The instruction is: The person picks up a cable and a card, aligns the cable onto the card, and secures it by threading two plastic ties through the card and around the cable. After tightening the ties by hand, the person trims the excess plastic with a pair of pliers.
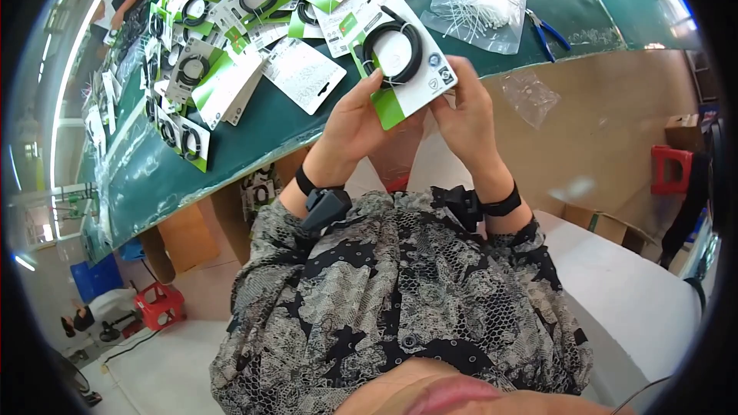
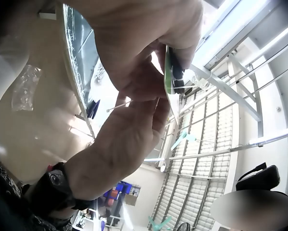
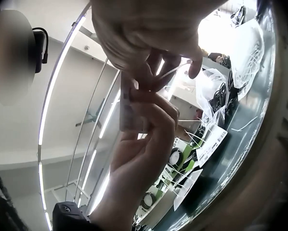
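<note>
A white and green retail card (image 1: 423, 81) carries a coiled black cable (image 1: 393, 48); both hands have it raised at the table's front edge. My left hand (image 1: 350, 129) grips its lower left side, thumb on the front by the coil. At the card's right edge is my right hand (image 1: 470, 117), fingers partly behind it. A thin white cable tie (image 3: 175, 70) runs between the right hand's fingers in the right wrist view. In the left wrist view the card (image 2: 172, 103) shows edge-on, with the coil's side (image 2: 175, 72) beside the fingers.
Several carded cables (image 1: 223, 11) lie heaped on the green table (image 1: 177, 192); one card (image 1: 304, 75) lies back-side up. At the far side are a bag of white cable ties (image 1: 473, 4) and blue-handled pliers (image 1: 547, 34). A clear plastic bag (image 1: 530, 98) lies on the floor.
</note>
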### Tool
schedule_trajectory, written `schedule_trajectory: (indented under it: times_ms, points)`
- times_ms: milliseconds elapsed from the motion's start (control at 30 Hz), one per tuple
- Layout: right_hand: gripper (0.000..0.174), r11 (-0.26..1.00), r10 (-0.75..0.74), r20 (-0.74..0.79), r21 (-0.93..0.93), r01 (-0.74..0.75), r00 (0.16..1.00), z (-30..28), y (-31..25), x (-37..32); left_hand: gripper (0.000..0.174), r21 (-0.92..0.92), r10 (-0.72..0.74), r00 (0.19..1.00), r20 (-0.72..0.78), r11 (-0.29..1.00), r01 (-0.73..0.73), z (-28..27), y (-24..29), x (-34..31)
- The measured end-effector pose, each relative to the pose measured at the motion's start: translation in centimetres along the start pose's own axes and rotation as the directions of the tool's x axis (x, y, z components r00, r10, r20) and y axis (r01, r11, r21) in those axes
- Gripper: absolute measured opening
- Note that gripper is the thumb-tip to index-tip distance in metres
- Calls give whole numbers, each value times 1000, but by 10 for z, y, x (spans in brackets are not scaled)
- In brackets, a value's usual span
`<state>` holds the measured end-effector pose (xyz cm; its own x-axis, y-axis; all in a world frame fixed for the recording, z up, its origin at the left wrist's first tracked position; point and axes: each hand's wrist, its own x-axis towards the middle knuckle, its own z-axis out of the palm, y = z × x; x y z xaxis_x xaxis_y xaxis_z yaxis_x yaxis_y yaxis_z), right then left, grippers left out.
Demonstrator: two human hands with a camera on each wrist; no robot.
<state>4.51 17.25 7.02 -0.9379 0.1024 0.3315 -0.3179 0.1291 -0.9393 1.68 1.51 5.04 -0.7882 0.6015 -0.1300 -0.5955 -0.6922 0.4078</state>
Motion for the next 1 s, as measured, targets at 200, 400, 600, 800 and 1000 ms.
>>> schedule_trajectory:
  times_ms: [200, 400, 600, 800, 1000]
  points:
    - [31, 971, 73, 6, 227, -73, 997, -7, 31, -3, 33, 219, 55, 997, -45, 975, -44, 7, 3, -3]
    - [31, 929, 28, -49, 370, -8, 998, -6, 65, -10, 32, 388, 187, 969, -159, 915, -113, 5, -6, -5]
    - [33, 653, -599, 101, -512, 558, 794, -36, 27, 8, 29, 566, 387, 909, -154, 789, -240, 10, -12, -7]
    - [28, 443, -666, 385, -484, 754, 639, -27, 22, 9, 28, 535, 392, 914, -107, 797, -279, 12, -18, -4]
    - [26, 702, -590, 238, -320, 636, 771, -17, 36, 2, 26, 523, 396, 914, -93, 800, -293, 11, -20, -4]
